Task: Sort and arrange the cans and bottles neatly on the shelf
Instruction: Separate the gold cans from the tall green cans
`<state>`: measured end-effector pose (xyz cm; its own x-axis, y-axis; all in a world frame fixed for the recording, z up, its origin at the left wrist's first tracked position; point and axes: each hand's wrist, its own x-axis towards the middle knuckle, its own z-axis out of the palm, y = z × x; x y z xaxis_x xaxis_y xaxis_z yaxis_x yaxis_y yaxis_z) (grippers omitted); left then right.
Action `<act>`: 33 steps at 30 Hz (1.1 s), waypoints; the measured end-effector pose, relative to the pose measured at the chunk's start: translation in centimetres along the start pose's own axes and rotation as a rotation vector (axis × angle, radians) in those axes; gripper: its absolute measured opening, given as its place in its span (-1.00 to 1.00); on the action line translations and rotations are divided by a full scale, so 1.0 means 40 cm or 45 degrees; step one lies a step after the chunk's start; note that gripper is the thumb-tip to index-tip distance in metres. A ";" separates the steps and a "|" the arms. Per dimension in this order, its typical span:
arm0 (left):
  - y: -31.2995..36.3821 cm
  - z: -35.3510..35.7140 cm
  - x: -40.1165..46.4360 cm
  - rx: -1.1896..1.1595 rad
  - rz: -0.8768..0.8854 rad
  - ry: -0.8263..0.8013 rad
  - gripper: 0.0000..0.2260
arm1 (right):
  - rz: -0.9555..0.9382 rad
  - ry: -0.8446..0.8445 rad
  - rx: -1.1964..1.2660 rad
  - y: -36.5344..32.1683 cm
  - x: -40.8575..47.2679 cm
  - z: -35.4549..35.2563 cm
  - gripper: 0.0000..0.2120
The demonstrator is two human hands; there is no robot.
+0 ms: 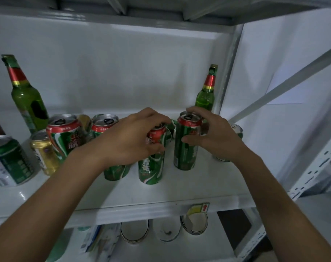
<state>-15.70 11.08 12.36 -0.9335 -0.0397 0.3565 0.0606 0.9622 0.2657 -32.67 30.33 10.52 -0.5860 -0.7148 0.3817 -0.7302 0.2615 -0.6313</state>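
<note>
**Both hands on cans at the middle of the shelf**

Take the tall green can (pixel 186 142) as your landmark. Your right hand (pixel 215 135) is wrapped around it, thumb across the front of the body and fingertips curled over the red rim. That grip looks suited to sliding or turning the can without tipping it. The can stands upright on the white shelf (pixel 161 197).

Just left of that landmark, your left hand (pixel 130 137) clasps the red top of a shorter green can (pixel 151 161), fingers closed over its upper part, probably to draw it into line. A third green can (pixel 114 172) sits further left, half hidden under your left wrist.

Behind the landmark, at the back right corner, a green bottle (pixel 206 91) stands upright; keeping the tall item at the back leaves the cans reachable. Well left of the landmark, a red-topped can (pixel 65 137), a gold can (pixel 44 152) and a green-and-white can (pixel 9 161) are loosely clustered, with a second green bottle (pixel 25 95) behind them. That group seems unsorted as yet, so the job looks only partly done.
</note>
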 end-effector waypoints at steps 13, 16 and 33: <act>0.058 0.003 0.112 -0.063 0.058 0.109 -0.48 | 0.094 0.171 0.107 0.020 -0.078 -0.121 -0.34; 0.098 0.032 0.176 -0.128 0.155 0.086 -0.51 | 0.100 0.251 0.094 0.016 -0.112 -0.164 -0.39; 0.146 0.145 0.356 -0.225 0.273 -0.045 -0.47 | 0.357 0.378 -0.196 0.090 -0.149 -0.179 -0.28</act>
<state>-30.69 17.70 13.81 -0.9042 0.1717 0.3910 0.3157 0.8854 0.3411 -34.31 40.15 10.82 -0.8284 -0.3905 0.4017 -0.5590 0.5288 -0.6387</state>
